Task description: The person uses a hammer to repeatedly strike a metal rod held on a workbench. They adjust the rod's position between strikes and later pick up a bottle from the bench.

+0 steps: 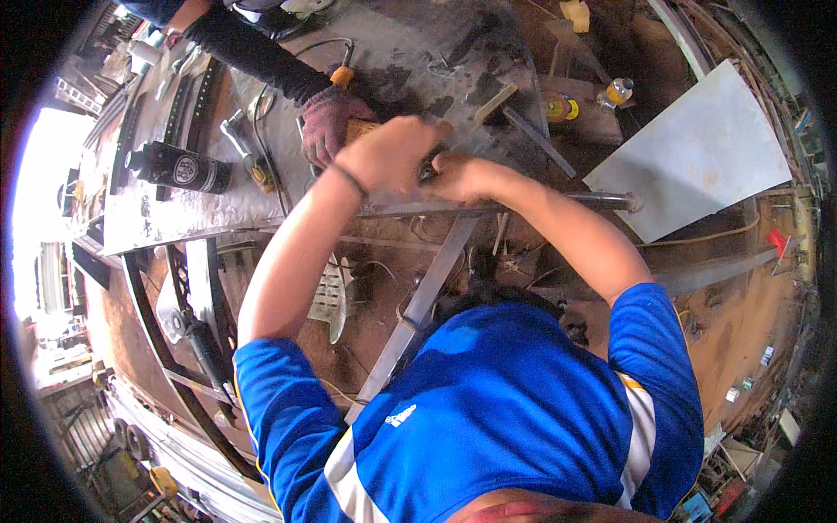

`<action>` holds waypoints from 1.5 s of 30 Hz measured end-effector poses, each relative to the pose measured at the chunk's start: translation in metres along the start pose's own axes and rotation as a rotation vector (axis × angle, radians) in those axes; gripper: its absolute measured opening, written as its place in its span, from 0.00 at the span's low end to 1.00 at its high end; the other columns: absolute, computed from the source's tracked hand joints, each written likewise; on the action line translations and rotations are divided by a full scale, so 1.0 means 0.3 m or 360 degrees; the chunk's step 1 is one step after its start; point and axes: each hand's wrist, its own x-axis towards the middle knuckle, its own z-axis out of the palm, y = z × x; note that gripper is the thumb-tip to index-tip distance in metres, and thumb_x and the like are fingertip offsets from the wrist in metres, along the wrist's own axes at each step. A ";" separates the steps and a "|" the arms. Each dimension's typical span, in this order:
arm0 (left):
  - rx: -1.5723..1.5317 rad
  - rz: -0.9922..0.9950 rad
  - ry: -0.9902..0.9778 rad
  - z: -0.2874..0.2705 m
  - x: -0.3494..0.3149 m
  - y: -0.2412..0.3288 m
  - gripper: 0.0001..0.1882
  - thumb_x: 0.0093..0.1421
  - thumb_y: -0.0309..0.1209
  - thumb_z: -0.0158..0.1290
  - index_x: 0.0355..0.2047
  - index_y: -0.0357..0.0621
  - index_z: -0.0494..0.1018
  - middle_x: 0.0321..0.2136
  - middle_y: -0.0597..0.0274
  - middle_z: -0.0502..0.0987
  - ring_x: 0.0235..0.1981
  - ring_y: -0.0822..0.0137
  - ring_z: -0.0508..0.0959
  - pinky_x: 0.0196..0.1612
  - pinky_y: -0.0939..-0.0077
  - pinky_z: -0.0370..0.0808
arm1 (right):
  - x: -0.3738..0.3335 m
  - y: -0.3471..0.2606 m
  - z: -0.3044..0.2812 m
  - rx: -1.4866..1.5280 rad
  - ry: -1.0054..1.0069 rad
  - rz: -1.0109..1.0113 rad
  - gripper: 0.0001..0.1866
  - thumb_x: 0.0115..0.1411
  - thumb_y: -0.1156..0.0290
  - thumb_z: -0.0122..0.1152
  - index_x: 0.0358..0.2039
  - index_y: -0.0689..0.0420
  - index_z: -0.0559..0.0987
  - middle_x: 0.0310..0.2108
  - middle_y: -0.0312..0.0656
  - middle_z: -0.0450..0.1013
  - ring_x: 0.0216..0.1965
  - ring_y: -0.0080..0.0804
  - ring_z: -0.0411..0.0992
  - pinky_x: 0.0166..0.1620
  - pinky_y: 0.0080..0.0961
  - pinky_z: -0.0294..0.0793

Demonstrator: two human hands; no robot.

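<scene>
Both my hands meet over the table's near edge. My left hand (394,155), slightly blurred, is closed with its knuckles up. Close against it on the right, my right hand (464,179) has its fingers curled in. Between them shows a small dark object (426,167), mostly covered by my fingers, its kind unclear. Just left of my left hand, a co-worker's hand in a dark red glove (330,122) rests by an orange-brown block-like thing (360,131). A metal bar with a rounded end (610,200) passes under my right forearm.
On the metal table (244,205) lie a black bottle (183,168), a corded tool (253,161) and a T-shaped tool with a wooden piece (495,103). Beyond are a yellow tape measure (561,109), a drink bottle (615,93) and a pale sheet (697,157).
</scene>
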 end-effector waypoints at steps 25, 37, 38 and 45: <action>0.0183 0.0015 0.0560 0.114 -0.090 0.052 0.48 0.41 0.25 0.67 0.64 0.39 0.61 0.50 0.43 0.75 0.54 0.43 0.74 0.57 0.57 0.73 | 0.057 0.175 -0.022 0.1778 -0.0567 -0.0238 0.14 0.70 0.62 0.46 0.29 0.54 0.71 0.23 0.33 0.66 0.22 0.23 0.64 0.25 0.26 0.66; 0.0152 0.0035 0.0461 0.043 -0.049 0.060 0.50 0.42 0.23 0.65 0.67 0.36 0.56 0.37 0.39 0.82 0.39 0.43 0.82 0.48 0.57 0.79 | 0.072 0.200 -0.023 0.1258 -0.0263 -0.0500 0.17 0.70 0.58 0.58 0.48 0.60 0.75 0.26 0.36 0.73 0.24 0.26 0.70 0.26 0.28 0.70; 0.0220 0.0123 0.0575 0.081 -0.041 0.036 0.47 0.44 0.22 0.63 0.66 0.36 0.56 0.39 0.38 0.82 0.39 0.40 0.81 0.46 0.53 0.79 | 0.066 0.200 -0.019 0.1183 -0.0224 -0.0463 0.18 0.70 0.58 0.59 0.48 0.60 0.76 0.27 0.37 0.75 0.25 0.28 0.72 0.27 0.29 0.72; -0.0452 0.0055 0.0358 0.007 -0.043 0.000 0.46 0.45 0.22 0.64 0.66 0.39 0.57 0.39 0.39 0.82 0.41 0.38 0.81 0.42 0.52 0.79 | -0.044 0.229 -0.078 0.0005 0.0675 -0.0612 0.32 0.64 0.50 0.63 0.56 0.66 0.74 0.42 0.53 0.82 0.42 0.46 0.82 0.50 0.36 0.79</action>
